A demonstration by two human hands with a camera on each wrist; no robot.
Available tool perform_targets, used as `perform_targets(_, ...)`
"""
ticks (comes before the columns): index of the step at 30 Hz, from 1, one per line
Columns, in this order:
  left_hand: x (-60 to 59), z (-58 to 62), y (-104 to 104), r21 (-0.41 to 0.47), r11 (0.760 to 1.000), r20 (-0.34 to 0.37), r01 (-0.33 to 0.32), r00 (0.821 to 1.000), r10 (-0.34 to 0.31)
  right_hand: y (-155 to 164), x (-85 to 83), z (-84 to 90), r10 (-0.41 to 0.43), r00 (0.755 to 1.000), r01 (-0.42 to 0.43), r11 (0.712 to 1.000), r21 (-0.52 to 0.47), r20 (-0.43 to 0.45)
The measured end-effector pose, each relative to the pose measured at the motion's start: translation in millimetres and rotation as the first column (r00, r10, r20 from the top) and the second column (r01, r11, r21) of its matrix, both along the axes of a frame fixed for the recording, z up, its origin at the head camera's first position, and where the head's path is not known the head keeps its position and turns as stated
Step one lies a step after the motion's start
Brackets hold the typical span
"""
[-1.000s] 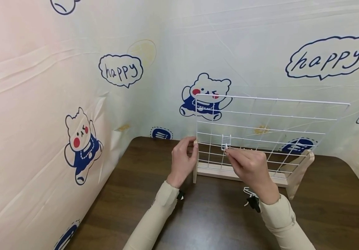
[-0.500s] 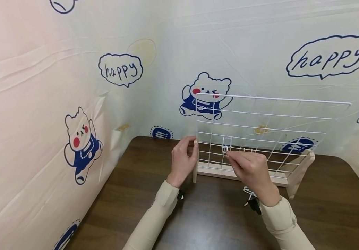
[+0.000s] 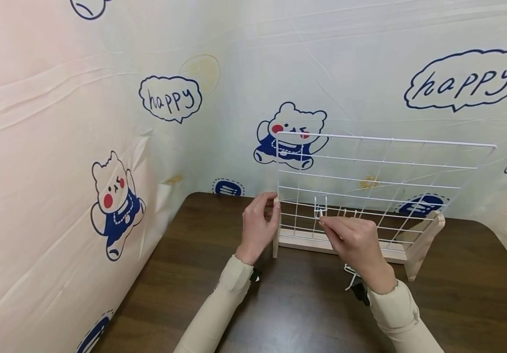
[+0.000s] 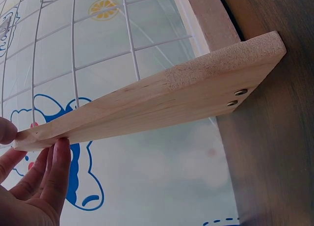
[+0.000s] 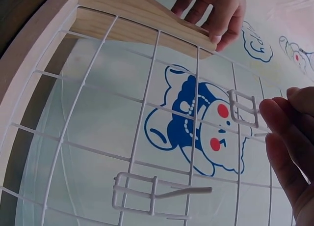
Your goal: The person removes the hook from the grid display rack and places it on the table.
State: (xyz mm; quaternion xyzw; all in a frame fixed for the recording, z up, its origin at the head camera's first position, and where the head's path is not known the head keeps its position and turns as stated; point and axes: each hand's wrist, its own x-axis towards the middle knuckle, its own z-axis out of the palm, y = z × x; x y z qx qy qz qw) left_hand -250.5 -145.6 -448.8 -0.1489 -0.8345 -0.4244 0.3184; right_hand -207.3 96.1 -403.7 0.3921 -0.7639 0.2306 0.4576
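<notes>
A white wire grid rack stands on the table in a pale wooden base. My left hand pinches the upper end of the rack's left wooden side piece between thumb and fingers. At the grid's left part, my right hand pinches the prong of a white wire hook. The hook's square frame lies against the grid wires; whether it is latched on them I cannot tell. A second white hook hangs on the grid, its prong sticking out. The right hand partly covers that area in the head view.
White wire hooks lie on the dark wooden table in front of the rack, partly hidden by the right wrist. A printed fabric curtain closes off the left side and back.
My right hand has lowered slightly, and the hook in its fingers has slid down a little along the grid. The left hand stays on the wooden side piece.
</notes>
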Motion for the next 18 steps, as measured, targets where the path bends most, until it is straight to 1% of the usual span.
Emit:
perform_targets(7, -0.1, 0.4, 1.1, -0.001, 1.000, 0.004, 0.006, 1.000, -0.006, 1.9, 1.0, -3.6, 0.002, 1.000, -0.002, 1.000, 0.006, 0.017)
perform_targets(12, 0.0, 1.0, 0.8, -0.005, 1.000, 0.020, 0.007, 1.000, -0.007, 2.9, 0.8, -5.6, 0.004, 1.000, -0.004, 1.000, 0.003, 0.006)
perform_targets(18, -0.2, -0.4, 0.2, -0.007, 1.000, 0.006, -0.003, 1.000, 0.003, 2.0, 2.0, -8.6, 0.007, 1.000, -0.007, 1.000, 0.000, -0.014)
